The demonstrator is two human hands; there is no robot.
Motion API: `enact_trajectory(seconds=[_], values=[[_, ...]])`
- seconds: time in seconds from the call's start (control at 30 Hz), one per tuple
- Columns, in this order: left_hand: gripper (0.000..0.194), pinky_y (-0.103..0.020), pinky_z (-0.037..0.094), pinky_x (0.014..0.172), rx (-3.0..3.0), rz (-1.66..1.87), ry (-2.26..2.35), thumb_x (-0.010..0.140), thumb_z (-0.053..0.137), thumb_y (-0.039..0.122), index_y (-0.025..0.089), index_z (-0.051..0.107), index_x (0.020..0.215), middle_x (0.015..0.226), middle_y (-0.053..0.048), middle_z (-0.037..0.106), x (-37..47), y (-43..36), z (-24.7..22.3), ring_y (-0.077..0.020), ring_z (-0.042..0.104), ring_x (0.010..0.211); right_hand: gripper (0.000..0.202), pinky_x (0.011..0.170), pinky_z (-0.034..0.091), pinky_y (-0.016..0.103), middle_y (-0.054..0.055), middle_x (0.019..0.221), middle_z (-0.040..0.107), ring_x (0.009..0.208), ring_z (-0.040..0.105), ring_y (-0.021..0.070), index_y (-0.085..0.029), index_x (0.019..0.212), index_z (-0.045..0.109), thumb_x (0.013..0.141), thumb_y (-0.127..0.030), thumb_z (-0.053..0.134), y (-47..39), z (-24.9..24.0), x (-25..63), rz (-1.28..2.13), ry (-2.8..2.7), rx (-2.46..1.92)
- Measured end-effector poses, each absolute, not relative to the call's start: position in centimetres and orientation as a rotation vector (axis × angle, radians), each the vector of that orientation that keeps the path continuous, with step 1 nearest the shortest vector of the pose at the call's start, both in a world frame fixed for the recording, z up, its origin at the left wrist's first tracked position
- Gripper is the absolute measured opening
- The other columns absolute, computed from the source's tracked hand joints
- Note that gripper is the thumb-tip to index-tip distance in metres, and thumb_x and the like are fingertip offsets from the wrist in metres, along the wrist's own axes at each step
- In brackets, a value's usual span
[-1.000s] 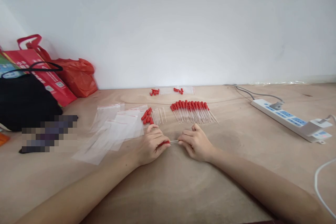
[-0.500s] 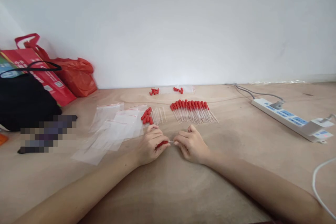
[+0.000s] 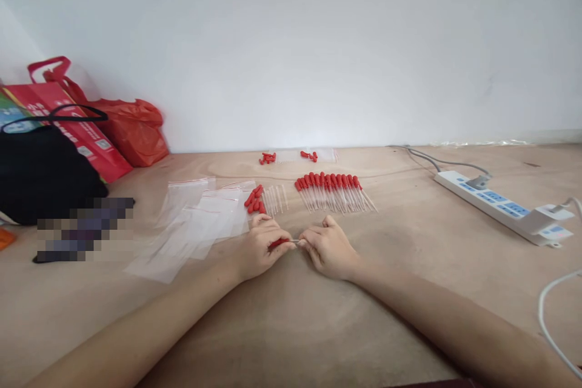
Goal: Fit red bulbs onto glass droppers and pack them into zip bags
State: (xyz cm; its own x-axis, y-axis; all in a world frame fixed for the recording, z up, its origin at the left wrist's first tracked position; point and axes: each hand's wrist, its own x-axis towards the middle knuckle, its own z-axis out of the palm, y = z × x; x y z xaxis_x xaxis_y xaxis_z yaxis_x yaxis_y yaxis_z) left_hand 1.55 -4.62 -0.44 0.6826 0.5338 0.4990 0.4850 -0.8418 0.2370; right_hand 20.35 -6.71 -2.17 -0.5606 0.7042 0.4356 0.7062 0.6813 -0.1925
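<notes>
Pinched in my left hand (image 3: 264, 247) is a red rubber dropper bulb (image 3: 279, 243). My right hand (image 3: 330, 248) is closed on a thin clear glass tube (image 3: 295, 241), whose end meets the bulb between the two hands; how deep it sits is hidden by my fingers. Just beyond the left hand lie loose red bulbs (image 3: 255, 199) and several bare clear tubes (image 3: 275, 199). Past my right hand, a row of droppers (image 3: 334, 191) with red bulbs on their tubes lies side by side, bulbs toward the wall.
Clear zip bags (image 3: 195, 230) overlap left of my hands. Farther back, small bags (image 3: 291, 156) lie with more red bulbs. A white power strip (image 3: 495, 203) with plugs and cables is at right. Black (image 3: 45, 170) and red bags (image 3: 131, 130) stand at left.
My hands have come slightly closer together, and less of the tube shows between them. The view has shifted a little; the other things lie as before.
</notes>
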Motion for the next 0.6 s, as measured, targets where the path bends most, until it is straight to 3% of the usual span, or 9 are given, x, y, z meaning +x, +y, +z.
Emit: enact_trajectory(seconds=[0.13,0.33,0.6], values=[[0.013,-0.032,0.032,0.078,2.726,0.903,0.909,0.079,0.055,0.031,0.019,0.058,0.080,0.071,0.001,0.062,1.30,-4.53,-0.43,-0.0136,0.054,0.068,0.026,0.063,0.017,0.027,0.001,0.071,0.061,0.056,0.043,0.0093,-0.015,0.076,0.054,0.087,-0.020,0.031,-6.61,-1.97,20.67,0.073,-2.353,-1.118],[0.011,-0.032,0.032,0.076,2.712,1.061,0.767,0.082,0.050,0.023,0.018,0.059,0.080,0.064,0.002,0.061,1.52,-4.41,-0.83,-0.0112,0.054,0.061,0.028,0.064,0.018,0.027,0.001,0.067,0.060,0.054,0.042,0.0097,-0.015,0.073,0.054,0.087,-0.021,0.031,-6.52,-2.05,20.74,0.050,-2.365,-1.091],[0.011,-0.034,0.031,0.079,2.681,1.057,0.817,0.080,0.053,0.025,0.020,0.061,0.086,0.067,0.002,0.062,1.32,-4.16,-1.05,-0.0119,0.056,0.064,0.029,0.064,0.018,0.028,0.001,0.071,0.061,0.056,0.042,0.0093,-0.015,0.078,0.057,0.088,-0.022,0.031,-6.49,-1.96,20.74,0.068,-2.363,-1.101]])
